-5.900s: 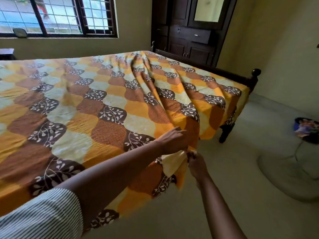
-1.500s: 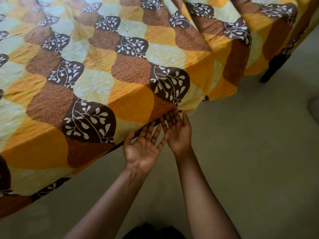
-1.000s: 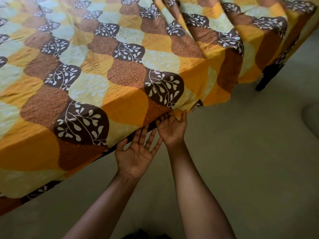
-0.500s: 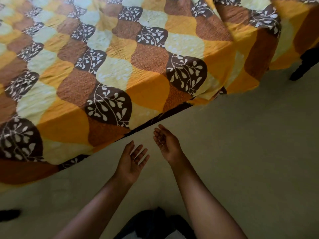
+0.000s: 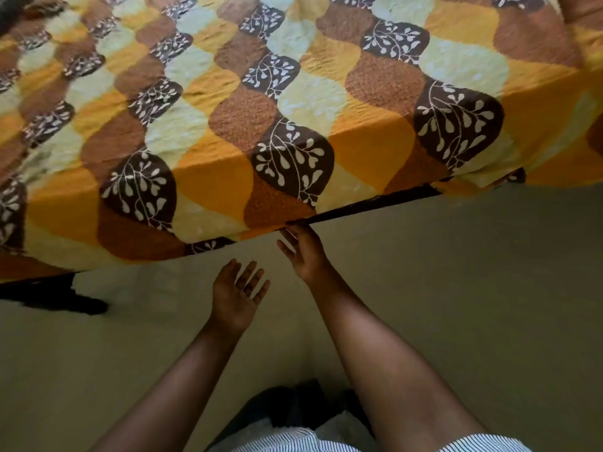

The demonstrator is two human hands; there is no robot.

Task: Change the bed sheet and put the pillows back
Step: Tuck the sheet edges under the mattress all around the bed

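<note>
A bed sheet (image 5: 293,102) patterned in orange, brown, cream and dark leaf shapes covers the bed and hangs over its near side. My right hand (image 5: 305,252) reaches palm up, fingers straight, with its fingertips at the sheet's lower hem where the dark bed frame (image 5: 375,203) shows. My left hand (image 5: 239,293) hovers palm up with spread fingers, a short way below the hem and apart from the sheet. Neither hand holds anything. No pillows are in view.
Pale floor (image 5: 456,305) spreads below and to the right of the bed. A dark bed leg (image 5: 55,296) stands on the floor at the left. My striped clothing (image 5: 293,442) shows at the bottom edge.
My view has shifted left along the bed side. My right hand has moved back up to the sheet's hem. My left hand stays open, off the sheet.
</note>
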